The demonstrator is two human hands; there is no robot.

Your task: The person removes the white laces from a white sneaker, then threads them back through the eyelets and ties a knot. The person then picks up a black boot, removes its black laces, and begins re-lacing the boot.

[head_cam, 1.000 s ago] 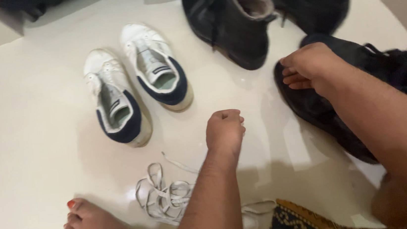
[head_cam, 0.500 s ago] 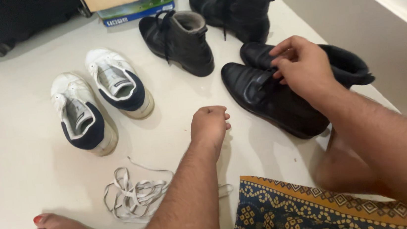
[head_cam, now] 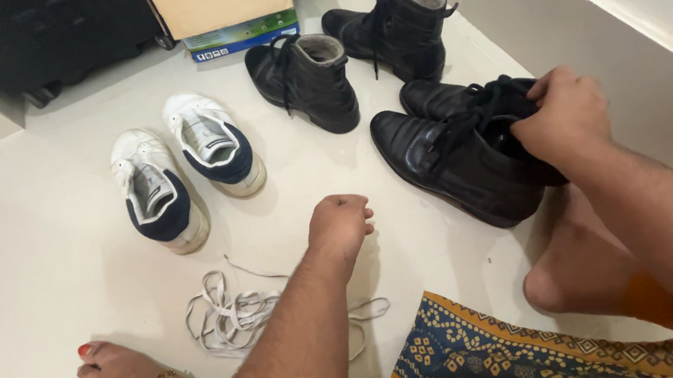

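My right hand (head_cam: 564,116) grips the back opening of a black lace-up shoe (head_cam: 457,161) that lies on the white floor, with its partner black shoe (head_cam: 447,98) just behind it. My left hand (head_cam: 340,223) rests as a closed fist on the floor, holding nothing, a little left of the shoe's toe. A loose pile of white laces (head_cam: 238,315) lies beside my left forearm. Two white sneakers with navy heels (head_cam: 186,166) stand without laces further left.
A pair of black lined ankle boots (head_cam: 356,47) stands behind the shoes. A cardboard box (head_cam: 225,11) and a dark bag (head_cam: 34,37) are at the back. A wall runs along the right. A bare foot (head_cam: 119,368) and patterned fabric (head_cam: 533,351) are near me.
My right hand slid from the shoe's laces back to its heel opening and took hold there. The view shifted slightly; my left fist stayed put.
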